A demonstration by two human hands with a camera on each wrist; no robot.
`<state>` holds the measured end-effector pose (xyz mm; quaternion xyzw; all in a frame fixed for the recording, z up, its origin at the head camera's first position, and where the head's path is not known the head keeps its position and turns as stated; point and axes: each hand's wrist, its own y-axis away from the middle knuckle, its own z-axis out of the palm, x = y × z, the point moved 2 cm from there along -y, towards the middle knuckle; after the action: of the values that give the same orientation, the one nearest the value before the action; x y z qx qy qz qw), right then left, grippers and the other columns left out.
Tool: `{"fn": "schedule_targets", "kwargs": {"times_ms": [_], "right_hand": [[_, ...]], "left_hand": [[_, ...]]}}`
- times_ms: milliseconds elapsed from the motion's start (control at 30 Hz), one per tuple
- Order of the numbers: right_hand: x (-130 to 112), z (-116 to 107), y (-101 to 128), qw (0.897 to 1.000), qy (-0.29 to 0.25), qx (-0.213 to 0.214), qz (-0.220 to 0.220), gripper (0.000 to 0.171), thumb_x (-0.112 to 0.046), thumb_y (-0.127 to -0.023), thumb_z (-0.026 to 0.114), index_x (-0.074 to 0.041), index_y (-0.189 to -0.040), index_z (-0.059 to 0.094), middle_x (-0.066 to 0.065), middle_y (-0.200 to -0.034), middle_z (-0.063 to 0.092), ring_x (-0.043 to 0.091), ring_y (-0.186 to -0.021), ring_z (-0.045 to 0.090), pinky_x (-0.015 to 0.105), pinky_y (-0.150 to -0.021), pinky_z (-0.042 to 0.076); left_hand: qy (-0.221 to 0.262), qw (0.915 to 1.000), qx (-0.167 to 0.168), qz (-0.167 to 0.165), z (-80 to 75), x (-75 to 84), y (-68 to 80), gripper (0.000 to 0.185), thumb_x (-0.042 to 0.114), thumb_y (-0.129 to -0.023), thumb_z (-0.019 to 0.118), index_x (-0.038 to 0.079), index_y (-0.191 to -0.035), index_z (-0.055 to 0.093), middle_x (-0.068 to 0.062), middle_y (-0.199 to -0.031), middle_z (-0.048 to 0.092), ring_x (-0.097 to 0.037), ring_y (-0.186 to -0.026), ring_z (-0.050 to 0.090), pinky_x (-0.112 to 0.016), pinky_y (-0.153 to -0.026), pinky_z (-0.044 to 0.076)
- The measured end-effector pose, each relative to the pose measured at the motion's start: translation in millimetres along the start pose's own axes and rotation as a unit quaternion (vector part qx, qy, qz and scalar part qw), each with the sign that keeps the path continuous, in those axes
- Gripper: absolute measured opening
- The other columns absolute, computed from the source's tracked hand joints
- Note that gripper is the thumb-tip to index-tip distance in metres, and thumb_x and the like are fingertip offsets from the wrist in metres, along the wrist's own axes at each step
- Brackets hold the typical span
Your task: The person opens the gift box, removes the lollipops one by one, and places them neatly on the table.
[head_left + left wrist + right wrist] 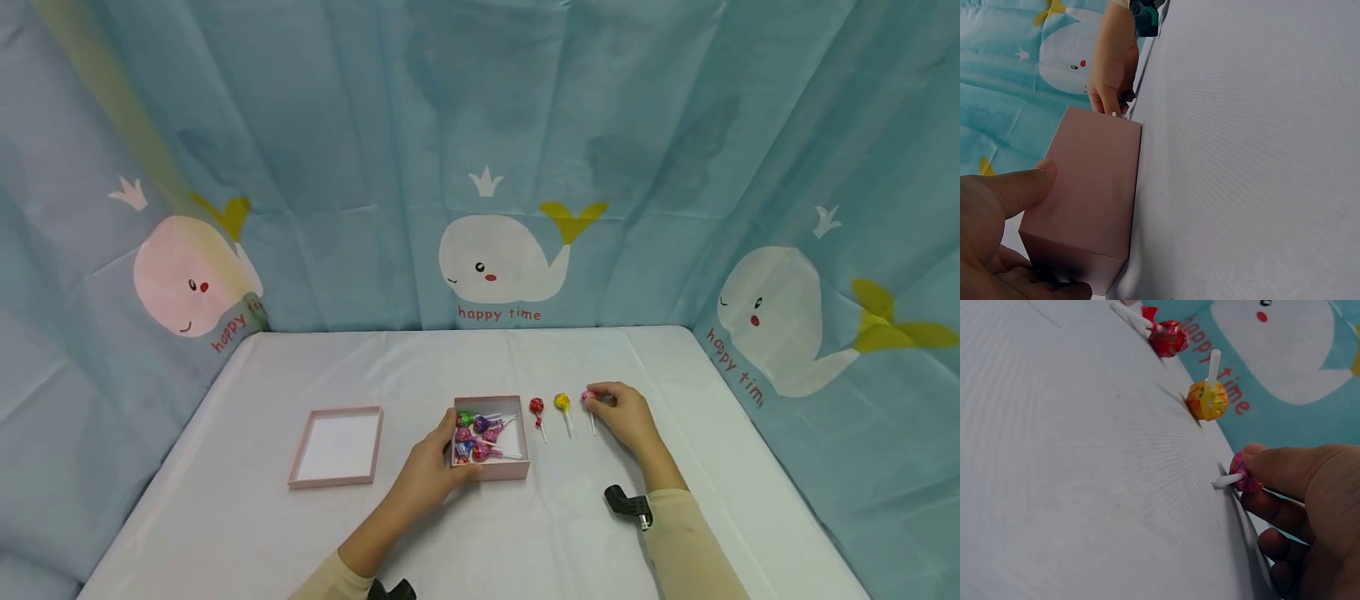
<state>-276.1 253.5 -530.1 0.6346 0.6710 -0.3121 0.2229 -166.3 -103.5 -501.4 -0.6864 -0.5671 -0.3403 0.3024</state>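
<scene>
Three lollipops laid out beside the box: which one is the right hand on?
The pink lollipop, last in the row and farthest from the box. The right hand pinches its head; the red and yellow ones lie untouched.

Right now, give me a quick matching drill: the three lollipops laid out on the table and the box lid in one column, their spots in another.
Things:
1. red lollipop
2. yellow lollipop
3. pink lollipop
4. box lid

Places:
A. pinched by the right hand
B. left of the pink box
C. nearest the box's right side
D. middle of the row

Pairs: 1-C, 2-D, 3-A, 4-B
</scene>
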Motion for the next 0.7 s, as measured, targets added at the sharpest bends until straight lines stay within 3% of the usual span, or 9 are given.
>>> {"fn": "schedule_targets", "kwargs": {"times_ms": [567,700], "right_hand": [[1.3,-3.8,-0.5,1.000,0.005,0.002,-0.008,0.036,-0.028,-0.094,0.077,-0.009,-0.124,0.073,0.012,-0.113,0.070,0.019,-0.085,0.056,0.030,-0.072,0.046],[0.7,-7.1,0.6,1.000,-0.004,0.009,-0.012,0.036,-0.028,-0.095,0.076,-0.009,-0.125,0.072,0.012,-0.118,0.070,0.022,-0.092,0.058,0.034,-0.078,0.049]], "left_hand": [[0.060,0.9977,0.033,0.004,5.4,-7.8,3.9,0.103,0.040,-0.084,0.085,0.006,-0.162,0.028,-0.012,-0.167,0.028,-0.031,-0.152,0.030,-0.045,-0.121,0.033],[0.082,0.9957,0.043,0.010,9.3,-12.4,6.1,0.104,0.042,-0.083,0.085,0.007,-0.162,0.028,-0.012,-0.167,0.027,-0.032,-0.151,0.032,-0.043,-0.119,0.036]]}}
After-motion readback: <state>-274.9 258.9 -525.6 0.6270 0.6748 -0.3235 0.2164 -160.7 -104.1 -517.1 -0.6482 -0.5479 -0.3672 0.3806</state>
